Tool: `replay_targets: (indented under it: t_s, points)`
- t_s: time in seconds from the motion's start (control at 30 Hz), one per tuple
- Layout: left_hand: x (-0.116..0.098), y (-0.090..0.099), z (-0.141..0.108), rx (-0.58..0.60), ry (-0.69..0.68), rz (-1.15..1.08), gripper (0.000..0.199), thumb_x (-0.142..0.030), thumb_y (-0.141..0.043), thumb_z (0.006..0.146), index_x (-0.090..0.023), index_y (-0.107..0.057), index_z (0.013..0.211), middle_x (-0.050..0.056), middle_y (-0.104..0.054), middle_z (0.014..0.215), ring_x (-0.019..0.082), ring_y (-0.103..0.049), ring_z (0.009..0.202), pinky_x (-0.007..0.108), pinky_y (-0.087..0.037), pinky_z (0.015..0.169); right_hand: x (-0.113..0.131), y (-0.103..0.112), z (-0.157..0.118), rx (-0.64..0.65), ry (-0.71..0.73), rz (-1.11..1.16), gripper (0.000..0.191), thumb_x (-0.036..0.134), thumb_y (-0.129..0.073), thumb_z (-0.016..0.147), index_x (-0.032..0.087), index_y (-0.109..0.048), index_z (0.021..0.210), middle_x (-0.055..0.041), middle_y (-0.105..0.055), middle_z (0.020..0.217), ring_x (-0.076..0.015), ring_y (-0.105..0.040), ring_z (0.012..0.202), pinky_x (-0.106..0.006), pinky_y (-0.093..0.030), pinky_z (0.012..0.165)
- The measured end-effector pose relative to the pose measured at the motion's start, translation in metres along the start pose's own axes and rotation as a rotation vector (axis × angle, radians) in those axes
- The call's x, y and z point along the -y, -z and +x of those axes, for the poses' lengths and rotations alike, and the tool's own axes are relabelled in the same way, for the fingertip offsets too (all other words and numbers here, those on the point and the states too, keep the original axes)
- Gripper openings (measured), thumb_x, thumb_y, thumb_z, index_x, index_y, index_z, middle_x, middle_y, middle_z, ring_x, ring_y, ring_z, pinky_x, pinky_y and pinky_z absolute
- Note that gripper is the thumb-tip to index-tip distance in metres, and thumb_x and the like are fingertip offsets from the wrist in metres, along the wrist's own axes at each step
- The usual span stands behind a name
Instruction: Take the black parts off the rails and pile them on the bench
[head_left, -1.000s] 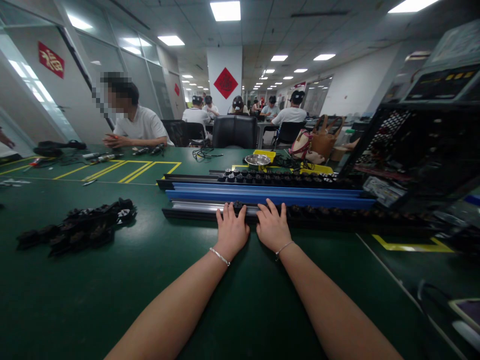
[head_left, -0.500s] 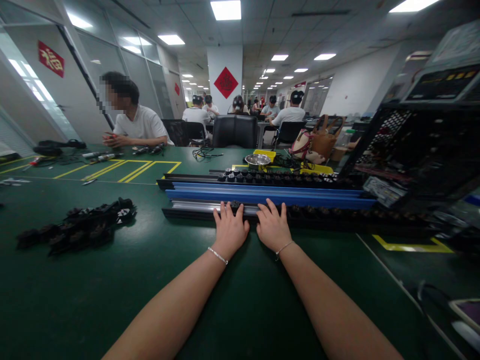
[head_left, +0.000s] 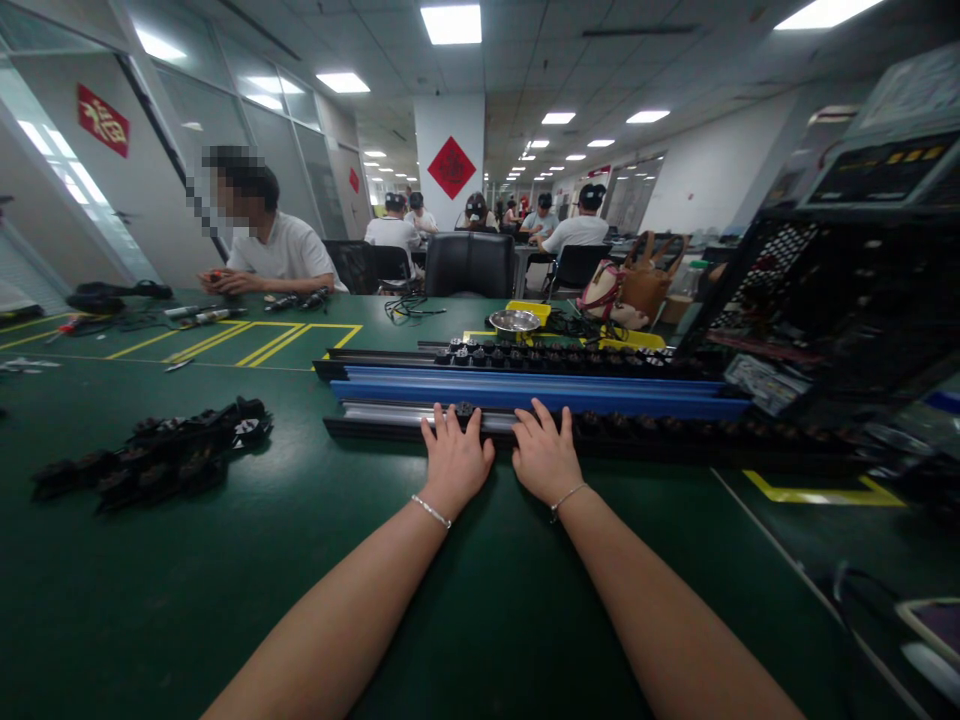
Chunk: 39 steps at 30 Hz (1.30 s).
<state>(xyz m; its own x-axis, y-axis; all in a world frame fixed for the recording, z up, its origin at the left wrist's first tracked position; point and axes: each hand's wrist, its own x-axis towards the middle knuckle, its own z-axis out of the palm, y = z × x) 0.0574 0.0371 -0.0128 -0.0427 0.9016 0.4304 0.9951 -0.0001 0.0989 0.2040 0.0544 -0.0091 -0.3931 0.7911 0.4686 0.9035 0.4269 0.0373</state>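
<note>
My left hand (head_left: 457, 458) rests on the nearest long black rail (head_left: 375, 429), palm down with fingers apart. Between its index and middle fingertips is a small black socket module (head_left: 465, 410), sitting in the channel. My right hand (head_left: 547, 455) lies further right on this same rail, fingers spread; any part under its fingertips is hidden. A row of black socket modules (head_left: 645, 425) fills the channel to the right. Left of my hands, the channel's bare silvery floor (head_left: 382, 411) shows. Directly behind lies a blue rail (head_left: 405, 385).
Another black rail with socket modules (head_left: 555, 355) lies beyond the blue one. Loose black modules (head_left: 180, 450) lie at left. A metal dish (head_left: 514, 320) stands farther back. An opened computer case (head_left: 817, 300) rises at right. A person (head_left: 277, 245) sits across the table.
My left hand has shifted slightly left, and the small black socket module has moved left with it. My right hand stays in place.
</note>
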Motion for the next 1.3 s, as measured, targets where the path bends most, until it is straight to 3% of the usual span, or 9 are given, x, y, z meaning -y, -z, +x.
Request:
replay_targets:
  t_s: [0.3,0.63,1.3]
  points:
    - [0.004,0.007,0.003,0.038,0.032,-0.023,0.055,-0.053,-0.044,0.084,-0.035,-0.044,0.135,0.011,-0.035,0.146,0.037,-0.019,0.137,0.061,-0.014,0.106,0.0,0.0,0.0,0.004,0.003,-0.012,0.033,0.021,-0.044,0.08,0.017,-0.062,0.108,-0.0105,-0.052,0.133,-0.0287,-0.026,0.134,-0.06,-0.004,0.109]
    - [0.007,0.004,0.004,0.01,0.012,-0.01,0.054,-0.057,-0.029,0.088,-0.034,-0.045,0.135,0.013,-0.039,0.143,0.039,-0.021,0.136,0.066,-0.015,0.103,0.0,0.001,0.0,0.003,0.002,-0.01,0.032,0.02,-0.044,0.08,0.017,-0.062,0.108,-0.01,-0.052,0.133,-0.028,-0.026,0.134,-0.06,-0.004,0.109]
    - [0.013,0.006,0.005,-0.014,0.049,0.012,0.053,-0.054,-0.029,0.089,-0.031,-0.048,0.133,0.015,-0.042,0.141,0.039,-0.021,0.136,0.066,-0.016,0.103,0.0,0.0,0.0,-0.001,0.003,-0.008,0.034,0.019,-0.043,0.08,0.017,-0.062,0.108,-0.01,-0.053,0.133,-0.0281,-0.026,0.135,-0.061,-0.005,0.109]
